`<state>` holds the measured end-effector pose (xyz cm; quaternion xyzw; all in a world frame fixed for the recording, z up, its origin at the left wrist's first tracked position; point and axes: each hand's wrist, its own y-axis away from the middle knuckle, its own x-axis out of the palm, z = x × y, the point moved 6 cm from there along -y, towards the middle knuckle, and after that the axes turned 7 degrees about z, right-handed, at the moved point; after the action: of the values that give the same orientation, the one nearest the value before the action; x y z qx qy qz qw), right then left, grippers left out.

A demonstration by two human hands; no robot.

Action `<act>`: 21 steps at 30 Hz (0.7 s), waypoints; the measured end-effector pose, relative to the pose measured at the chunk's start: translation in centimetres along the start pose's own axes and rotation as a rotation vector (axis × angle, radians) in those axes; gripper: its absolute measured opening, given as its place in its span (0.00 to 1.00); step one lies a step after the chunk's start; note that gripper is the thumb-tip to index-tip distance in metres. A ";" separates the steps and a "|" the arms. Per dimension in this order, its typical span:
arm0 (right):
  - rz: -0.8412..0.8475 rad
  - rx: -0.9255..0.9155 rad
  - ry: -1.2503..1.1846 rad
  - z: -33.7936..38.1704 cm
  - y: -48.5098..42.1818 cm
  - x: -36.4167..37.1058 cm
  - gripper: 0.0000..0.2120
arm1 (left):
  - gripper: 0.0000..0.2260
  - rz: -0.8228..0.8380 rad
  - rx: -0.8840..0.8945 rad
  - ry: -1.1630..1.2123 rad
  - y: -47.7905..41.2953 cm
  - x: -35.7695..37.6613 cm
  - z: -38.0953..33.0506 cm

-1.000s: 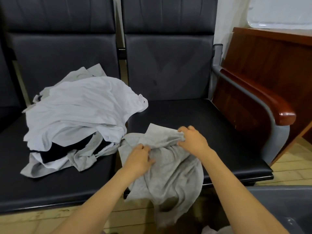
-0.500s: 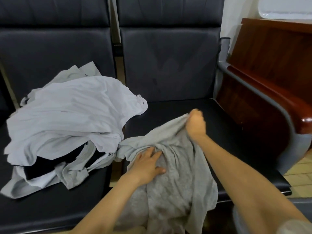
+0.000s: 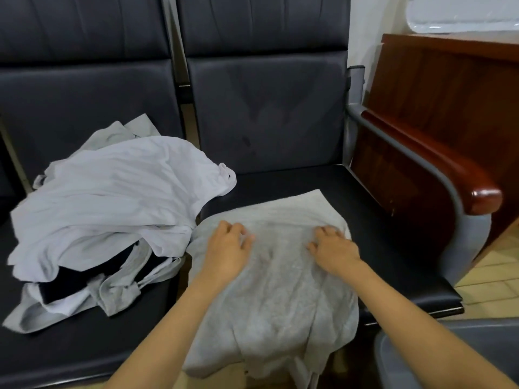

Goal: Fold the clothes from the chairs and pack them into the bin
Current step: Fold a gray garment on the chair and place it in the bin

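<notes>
Currently grey garment (image 3: 275, 290) lies spread on right chair seat (image 3: 379, 220), long axis back-to-front, near end hanging off seat's front edge. Left hand (image 3: 229, 248) and right hand (image 3: 332, 249) rest palm-down, side by side on far half; fingers loosely spread, gripping nothing. Cloth directly under both palms. Unfolded pile (image 3: 112, 197) on left chair, just beside. Bin (image 3: 488, 331) lower right, nearer right hand; contents not visible.

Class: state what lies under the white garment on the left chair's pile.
Under the white garment peek a black garment and grey garments, resting on the left chair seat. How many pieces lie deeper is hidden.
</notes>
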<state>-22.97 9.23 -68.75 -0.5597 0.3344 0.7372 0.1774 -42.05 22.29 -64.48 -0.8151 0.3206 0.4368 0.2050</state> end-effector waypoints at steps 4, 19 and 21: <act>0.010 0.179 0.011 -3.1 -1.0 -2.3 0.20 | 0.22 0.218 -0.115 -0.175 -3.2 2.4 1.6; -0.019 0.320 -0.046 -4.1 -11.1 -1.4 0.38 | 0.30 0.152 0.095 -0.646 -17.9 6.4 2.2; -0.025 0.367 -0.098 -2.9 -13.5 -1.6 0.38 | 0.25 0.009 0.214 -0.722 -18.4 6.2 -0.1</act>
<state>-11.87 17.08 -71.66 -0.4854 0.4471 0.6880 0.3018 -26.50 33.18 -68.61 -0.5814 0.2750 0.6609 0.3868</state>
